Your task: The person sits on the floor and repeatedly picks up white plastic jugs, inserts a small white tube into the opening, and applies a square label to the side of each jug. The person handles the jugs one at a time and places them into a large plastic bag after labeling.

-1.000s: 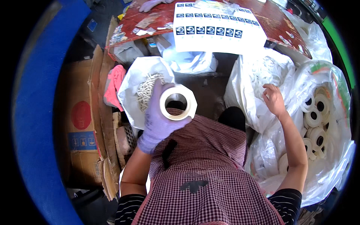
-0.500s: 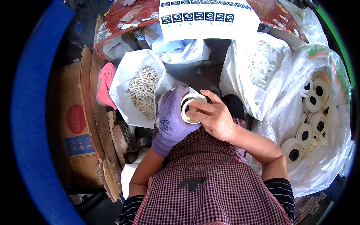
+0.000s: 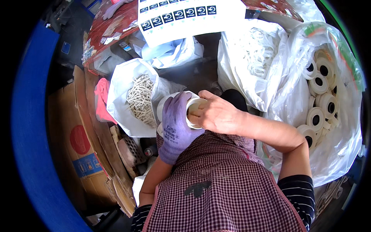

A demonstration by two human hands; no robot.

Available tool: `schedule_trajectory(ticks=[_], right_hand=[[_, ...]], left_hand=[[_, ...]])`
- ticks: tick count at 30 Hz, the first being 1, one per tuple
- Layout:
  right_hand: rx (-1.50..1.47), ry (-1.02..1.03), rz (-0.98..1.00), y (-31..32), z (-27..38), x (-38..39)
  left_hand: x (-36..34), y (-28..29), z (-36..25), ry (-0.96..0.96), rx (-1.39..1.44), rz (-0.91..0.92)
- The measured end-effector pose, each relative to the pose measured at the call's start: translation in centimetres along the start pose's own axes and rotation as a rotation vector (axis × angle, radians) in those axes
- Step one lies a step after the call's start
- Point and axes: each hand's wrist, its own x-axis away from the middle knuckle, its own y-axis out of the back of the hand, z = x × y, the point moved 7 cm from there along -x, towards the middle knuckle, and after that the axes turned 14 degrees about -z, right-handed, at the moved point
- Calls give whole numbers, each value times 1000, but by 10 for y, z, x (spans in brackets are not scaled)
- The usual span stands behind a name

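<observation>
A white round plastic fitting (image 3: 165, 101) with a wide, ring-shaped opening is held above my lap, tilted toward me. My left hand (image 3: 177, 120), in a purple knit glove, wraps around its side. My bare right hand (image 3: 216, 114) has its fingers curled into the opening. Those fingertips are hidden within the rim, so what they pinch, if anything, cannot be made out. Left of the fitting, an open white sack (image 3: 118, 104) holds many small pale screw-like pieces (image 3: 141, 100).
At right, a clear plastic bag (image 3: 286, 112) holds white round parts with dark centres (image 3: 316, 120). A white sack of thin white rings (image 3: 259, 52) stands beside it. Beyond are a red worn table (image 3: 112, 23) and a printed label sheet (image 3: 228, 21). Cardboard (image 3: 63, 116) lines the left.
My right hand has turned, and its fingers reach further into the fitting's opening. My left hand keeps its hold. The head view has swung, so the surroundings appear shifted and tilted.
</observation>
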Motion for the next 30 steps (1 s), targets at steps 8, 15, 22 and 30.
schedule_trajectory(ticks=[8, 15, 22, 30], right_hand=[[-110, -51, -160, 19, 0, 0], [-16, -400, -654, 76, -22, 97], [845, -1182, 442, 138, -95, 346], [779, -1386, 187, 197, -102, 477]], left_hand=[[-8, -9, 11, 181, 308, -18], [-13, 33, 46, 478, 447, -140], [34, -28, 60, 615, 545, 204], [47, 2, 126, 911, 583, 303]])
